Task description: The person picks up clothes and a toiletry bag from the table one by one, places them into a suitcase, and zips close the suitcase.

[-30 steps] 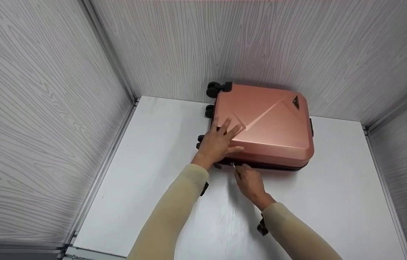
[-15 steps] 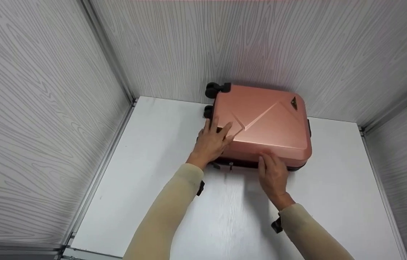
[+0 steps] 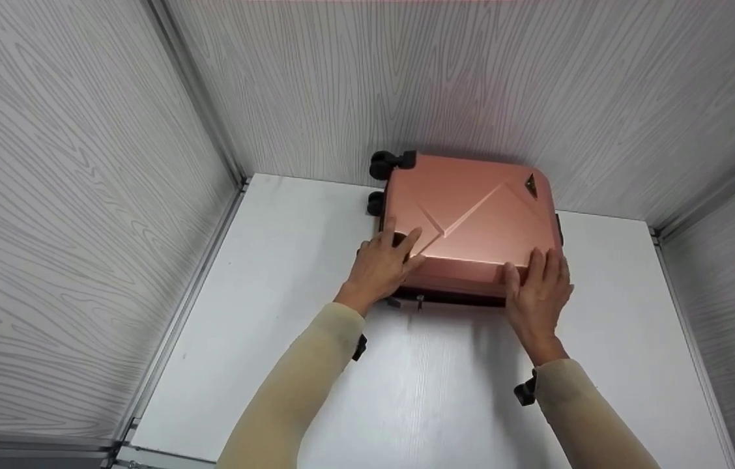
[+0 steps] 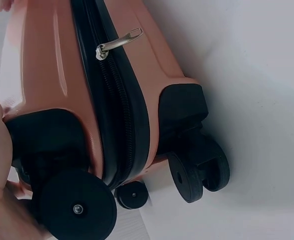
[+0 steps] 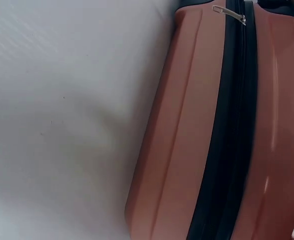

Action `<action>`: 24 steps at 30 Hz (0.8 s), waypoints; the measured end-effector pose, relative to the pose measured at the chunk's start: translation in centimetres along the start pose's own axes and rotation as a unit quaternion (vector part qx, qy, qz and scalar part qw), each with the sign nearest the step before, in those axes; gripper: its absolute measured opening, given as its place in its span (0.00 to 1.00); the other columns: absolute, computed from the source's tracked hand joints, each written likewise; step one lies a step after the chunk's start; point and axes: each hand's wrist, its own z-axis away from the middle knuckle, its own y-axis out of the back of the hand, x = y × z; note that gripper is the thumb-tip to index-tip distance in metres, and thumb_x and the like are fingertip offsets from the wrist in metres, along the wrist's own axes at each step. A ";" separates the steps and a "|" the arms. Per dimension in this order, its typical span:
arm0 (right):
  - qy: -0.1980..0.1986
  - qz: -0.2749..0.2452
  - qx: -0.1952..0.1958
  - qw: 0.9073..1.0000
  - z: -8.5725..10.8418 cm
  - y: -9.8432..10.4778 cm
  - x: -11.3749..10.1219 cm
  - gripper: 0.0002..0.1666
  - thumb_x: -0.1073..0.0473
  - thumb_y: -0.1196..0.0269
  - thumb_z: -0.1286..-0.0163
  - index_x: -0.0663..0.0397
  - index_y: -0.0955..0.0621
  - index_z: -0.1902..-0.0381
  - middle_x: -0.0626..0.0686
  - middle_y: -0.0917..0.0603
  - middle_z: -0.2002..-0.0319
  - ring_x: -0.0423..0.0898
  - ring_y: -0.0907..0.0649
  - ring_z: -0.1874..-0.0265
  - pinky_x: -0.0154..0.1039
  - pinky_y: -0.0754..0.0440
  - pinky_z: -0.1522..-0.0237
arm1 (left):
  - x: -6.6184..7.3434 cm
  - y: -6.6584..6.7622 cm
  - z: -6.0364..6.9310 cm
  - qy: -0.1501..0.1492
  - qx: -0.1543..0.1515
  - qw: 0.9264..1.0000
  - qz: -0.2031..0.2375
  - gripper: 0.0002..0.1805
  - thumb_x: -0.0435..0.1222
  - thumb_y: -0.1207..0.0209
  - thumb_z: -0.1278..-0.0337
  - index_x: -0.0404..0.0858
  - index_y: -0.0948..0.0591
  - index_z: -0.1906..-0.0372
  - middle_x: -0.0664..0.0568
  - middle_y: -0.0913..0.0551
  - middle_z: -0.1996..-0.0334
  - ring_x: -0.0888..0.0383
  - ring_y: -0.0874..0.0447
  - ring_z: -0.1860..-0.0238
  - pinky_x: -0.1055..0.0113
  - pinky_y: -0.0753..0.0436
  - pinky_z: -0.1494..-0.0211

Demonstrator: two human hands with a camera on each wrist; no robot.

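A rose-pink hard-shell suitcase (image 3: 472,208) lies on its broad side, wheels to the left. My left hand (image 3: 374,267) rests on its near left corner with the fingers spread, beside a black wheel (image 4: 76,209) seen large in the left wrist view. On the near right corner, my right hand (image 3: 539,299) lies with its fingers over the top edge. A metal zipper pull (image 4: 121,42) sticks out from the black zipper band (image 5: 232,125) near the wheeled end. The right hand is mostly outside the right wrist view.
The suitcase lies on a white tabletop (image 3: 276,260), close to the grey wood-grain back panel (image 3: 315,85). Similar panels stand at the left (image 3: 68,195) and right (image 3: 732,280). Metal rails (image 3: 185,312) run along the table's sides.
My right hand has let go of the zipper pull and moved right along the front edge to the near right corner. The left hand has shifted slightly left on its corner.
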 end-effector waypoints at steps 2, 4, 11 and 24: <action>-0.013 -0.001 -0.023 1.000 -0.1 -0.2 0.0 0.43 0.40 0.44 0.19 0.64 0.36 0.22 0.70 0.43 0.21 0.71 0.50 0.19 0.80 0.52 0.28 | 0.3 -0.1 0.3 0.004 0.001 1.000 -0.007 0.39 0.68 0.68 0.22 0.62 0.48 0.14 0.38 0.60 0.14 0.35 0.34 0.23 0.36 0.28 0.28; -0.016 -0.003 -0.033 0.999 -0.4 -0.4 0.0 0.44 0.39 0.44 0.19 0.65 0.37 0.21 0.70 0.45 0.21 0.72 0.53 0.19 0.78 0.53 0.27 | 0.7 -0.3 0.7 0.012 0.004 1.000 -0.008 0.39 0.68 0.67 0.22 0.62 0.48 0.14 0.38 0.61 0.14 0.35 0.32 0.24 0.37 0.28 0.28; -0.010 -0.009 -0.043 0.999 -1.4 -0.8 0.8 0.45 0.36 0.46 0.18 0.63 0.38 0.20 0.69 0.46 0.20 0.72 0.56 0.19 0.76 0.55 0.26 | 2.8 -0.8 2.7 0.037 0.015 0.999 -0.024 0.42 0.70 0.59 0.26 0.60 0.47 0.14 0.34 0.60 0.15 0.34 0.27 0.28 0.39 0.23 0.31; 0.028 -0.016 -0.097 0.995 -4.1 0.1 2.8 0.39 0.41 0.52 0.15 0.61 0.37 0.19 0.67 0.44 0.19 0.71 0.54 0.18 0.69 0.59 0.20 | 7.1 -1.1 6.3 0.062 0.039 0.997 -0.011 0.42 0.67 0.49 0.29 0.59 0.39 0.16 0.29 0.51 0.18 0.33 0.23 0.34 0.43 0.16 0.38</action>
